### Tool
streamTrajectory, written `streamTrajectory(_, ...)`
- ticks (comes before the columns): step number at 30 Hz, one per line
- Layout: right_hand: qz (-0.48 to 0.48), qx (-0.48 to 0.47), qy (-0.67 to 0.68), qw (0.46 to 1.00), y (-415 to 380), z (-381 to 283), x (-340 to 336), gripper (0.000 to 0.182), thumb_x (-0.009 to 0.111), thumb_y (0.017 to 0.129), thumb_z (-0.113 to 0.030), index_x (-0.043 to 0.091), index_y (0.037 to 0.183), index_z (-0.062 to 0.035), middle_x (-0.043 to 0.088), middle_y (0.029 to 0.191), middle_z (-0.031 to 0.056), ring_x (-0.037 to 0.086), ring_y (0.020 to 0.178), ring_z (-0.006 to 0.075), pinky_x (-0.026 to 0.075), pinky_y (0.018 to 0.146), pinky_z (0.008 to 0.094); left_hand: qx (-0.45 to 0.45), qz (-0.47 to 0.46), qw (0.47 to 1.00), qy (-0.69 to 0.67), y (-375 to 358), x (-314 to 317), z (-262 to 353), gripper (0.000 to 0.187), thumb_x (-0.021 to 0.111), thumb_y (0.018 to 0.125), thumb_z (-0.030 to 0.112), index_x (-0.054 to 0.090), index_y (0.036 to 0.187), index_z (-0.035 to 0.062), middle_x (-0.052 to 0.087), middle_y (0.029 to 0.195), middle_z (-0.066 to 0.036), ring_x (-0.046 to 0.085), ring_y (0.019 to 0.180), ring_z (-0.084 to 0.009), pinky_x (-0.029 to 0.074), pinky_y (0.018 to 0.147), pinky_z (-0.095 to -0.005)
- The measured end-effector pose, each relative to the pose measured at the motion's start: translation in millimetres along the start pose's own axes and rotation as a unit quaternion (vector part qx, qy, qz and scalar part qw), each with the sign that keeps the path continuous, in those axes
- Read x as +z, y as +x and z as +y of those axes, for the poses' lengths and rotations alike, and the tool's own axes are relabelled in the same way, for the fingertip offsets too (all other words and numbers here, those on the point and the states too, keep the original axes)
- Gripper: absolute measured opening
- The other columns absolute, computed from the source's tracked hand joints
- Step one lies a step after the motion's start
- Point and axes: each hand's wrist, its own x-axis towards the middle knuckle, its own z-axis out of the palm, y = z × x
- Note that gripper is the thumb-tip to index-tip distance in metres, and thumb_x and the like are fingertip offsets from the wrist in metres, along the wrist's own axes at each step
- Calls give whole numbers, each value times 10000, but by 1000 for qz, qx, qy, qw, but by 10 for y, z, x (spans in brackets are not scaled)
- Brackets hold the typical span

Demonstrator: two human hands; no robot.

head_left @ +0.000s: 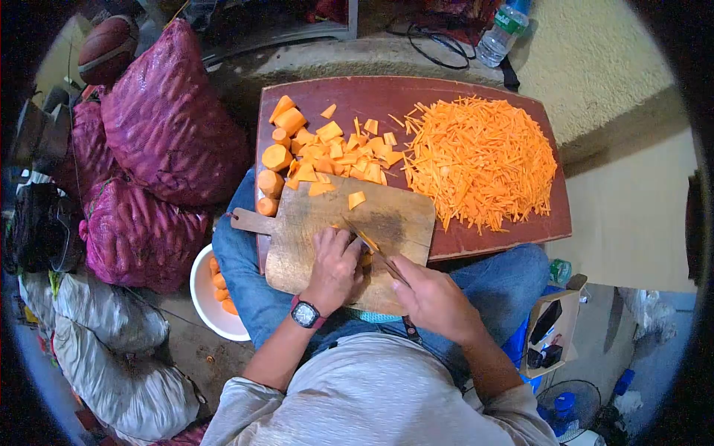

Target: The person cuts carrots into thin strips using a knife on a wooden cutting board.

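My right hand [439,297] is closed round the handle of a knife [381,256], its blade slanting up and left over a wooden cutting board [297,245]. My left hand [335,269], with a watch at the wrist, presses down on the board with curled fingers. A bit of carrot [365,259] shows between these fingers and the blade; the rest of it is hidden. One loose carrot slice [356,200] lies near the board's far edge. Beyond the board are cut carrot slices [338,152] and thicker carrot chunks [277,157]. A large heap of carrot strips [480,163] lies at the right.
The board rests on a dark red tabletop [454,241] across my lap. A white basin [204,297] of carrots stands by my left knee. Purple mesh sacks [175,111] and white sacks [111,372] are at the left. A plastic bottle [502,37] stands at the back.
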Motion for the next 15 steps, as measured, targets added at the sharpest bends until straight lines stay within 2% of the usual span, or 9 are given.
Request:
streamTrajectory(1,-2,-1,-2,1000,-48,-1,-4,425,634,1056,-149,549,1446,-3,713,1112,328,709,1053,519,576,855,550,-3,2,1000,0,3,0,-10,554,818,629,49,710,1171,-2,587,1159,-169,546,1135,-397,438,1012,-525)
streamTrajectory(3,1,13,23,1000,-153,-3,-8,386,620,1055,-164,530,1407,-31,709,1134,324,699,1029,549,569,864,623,-6,23,999,-31,11,11,-11,505,808,643,45,719,1138,2,587,1147,-162,547,1121,-397,429,1018,-525)
streamTrajectory(4,-2,15,22,1000,-128,-14,26,386,620,1055,-164,530,1407,-31,709,1134,324,699,1029,549,569,864,623,-9,23,999,-32,8,7,-3,505,808,643,45,719,1138,2,587,1147,-162,547,1121,-397,429,1018,-525)
streamTrajectory(6,23,9,-6,1000,-11,-26,106,406,627,1052,-130,569,1430,5,713,1111,330,704,1059,519,573,874,539,-17,28,999,-37,24,-12,8,475,807,638,43,725,1105,11,597,1144,-157,551,1109,-394,420,1024,-519)
streamTrajectory(9,2,-3,8,1000,108,12,49,408,624,1046,-116,567,1433,3,714,1118,323,704,1052,518,576,866,533,-5,34,999,-38,22,-16,-4,469,813,633,49,725,1093,19,603,1129,-154,554,1104,-390,417,1019,-515)
streamTrajectory(12,12,-9,39,999,-98,-1,-23,390,633,1048,-123,570,1412,5,714,1120,323,698,1058,526,571,860,547,-13,29,998,-58,-1,-18,-26,459,812,635,45,721,1084,16,604,1128,-155,556,1091,-391,421,1005,-514)
streamTrajectory(15,24,-17,16,999,-114,48,73,399,641,1050,-134,563,1414,9,712,1132,327,696,1067,527,565,858,558,-18,33,998,-54,-2,0,-20,444,805,647,38,727,1083,10,606,1120,-155,558,1070,-389,427,990,-511)
